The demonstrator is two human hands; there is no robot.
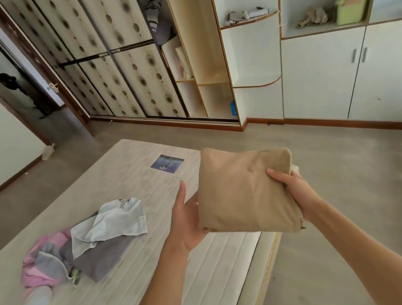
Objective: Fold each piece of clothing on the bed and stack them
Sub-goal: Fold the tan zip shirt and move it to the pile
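A: 2 bare hands hold a folded tan garment point(245, 192) in the air above the near right edge of a bare quilted mattress point(125, 281). The left hand point(187, 219) lies flat and open beneath the bundle's left side, thumb raised along its edge. The right hand point(293, 190) grips the right side, thumb on top and fingers hidden underneath.

B: And the unfolded clothes?

A: A loose heap sits well apart, on the mattress's left half: a pale blue garment point(111, 222) on top of a grey one point(101, 258), with a pink and grey piece point(43, 264) touching them on the left. A blue label point(167, 163) marks the mattress's far end.

B: Open room?

A: Bare mattress lies between the heap and the hands. Grey floor point(342, 183) runs right of the bed edge to white cabinets point(326, 76).
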